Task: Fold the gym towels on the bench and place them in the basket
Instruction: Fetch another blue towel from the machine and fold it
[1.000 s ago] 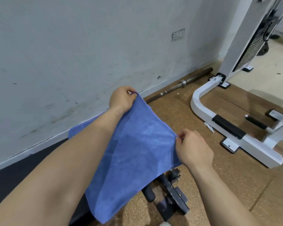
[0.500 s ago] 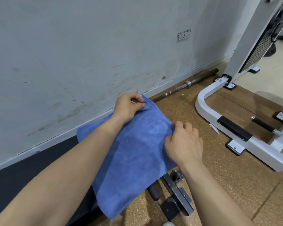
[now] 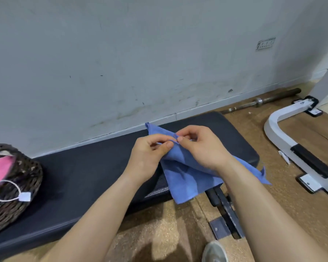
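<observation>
A blue towel (image 3: 186,178) hangs folded over the right end of the black padded bench (image 3: 83,176). My left hand (image 3: 150,154) and my right hand (image 3: 203,146) meet above the bench, and both pinch the towel's top edge where its corners come together. One corner of the towel sticks up towards the wall, another trails right past the bench's end. A dark wicker basket (image 3: 13,191) stands on the bench's left end with a pink towel (image 3: 0,171) inside it.
A grey wall runs close behind the bench. A barbell (image 3: 261,102) lies on the floor along the wall. A white machine frame (image 3: 299,154) fills the right side. The bench's black foot (image 3: 225,214) and my shoe (image 3: 214,252) are on the cork floor.
My hands have come together, bringing the towel's two held corners to one point. The view has swung left and down, so the bench and basket now show.
</observation>
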`<action>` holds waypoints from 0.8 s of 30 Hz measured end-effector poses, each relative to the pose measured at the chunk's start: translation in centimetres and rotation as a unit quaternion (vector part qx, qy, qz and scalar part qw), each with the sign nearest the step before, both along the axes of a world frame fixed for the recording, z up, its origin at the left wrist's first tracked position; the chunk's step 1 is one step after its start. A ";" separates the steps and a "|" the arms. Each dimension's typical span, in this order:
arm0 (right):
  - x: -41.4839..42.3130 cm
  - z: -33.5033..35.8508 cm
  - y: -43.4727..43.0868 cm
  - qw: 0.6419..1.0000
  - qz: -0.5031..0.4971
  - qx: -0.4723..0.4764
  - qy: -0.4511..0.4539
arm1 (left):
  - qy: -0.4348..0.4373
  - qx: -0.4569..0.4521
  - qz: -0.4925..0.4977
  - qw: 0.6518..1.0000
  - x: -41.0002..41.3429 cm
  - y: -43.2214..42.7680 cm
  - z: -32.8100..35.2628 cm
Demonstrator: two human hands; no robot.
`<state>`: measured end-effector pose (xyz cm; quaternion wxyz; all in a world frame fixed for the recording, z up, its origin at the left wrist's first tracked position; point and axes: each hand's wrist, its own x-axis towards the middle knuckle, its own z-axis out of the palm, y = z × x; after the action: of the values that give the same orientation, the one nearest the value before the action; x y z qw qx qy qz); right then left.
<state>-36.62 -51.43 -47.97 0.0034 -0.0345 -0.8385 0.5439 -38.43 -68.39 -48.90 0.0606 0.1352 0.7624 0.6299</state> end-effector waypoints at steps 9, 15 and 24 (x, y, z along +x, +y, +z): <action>-0.8 1.1 -3.6 0.996 0.009 -0.086 -0.003 | 0.016 0.039 0.071 0.997 -0.3 -3.2 0.0; -1.2 1.2 -4.0 0.993 0.013 -0.118 -0.020 | 0.003 0.063 0.074 0.995 -0.8 -3.4 -0.2; -0.2 1.7 -2.7 0.991 0.053 -0.110 -0.054 | -0.016 0.039 0.042 0.998 -1.0 -2.7 -0.4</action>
<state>-36.86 -54.10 -46.28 -0.0743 -0.0194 -0.7729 0.6299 -39.41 -71.06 -49.30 0.0408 0.0950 0.7415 0.6629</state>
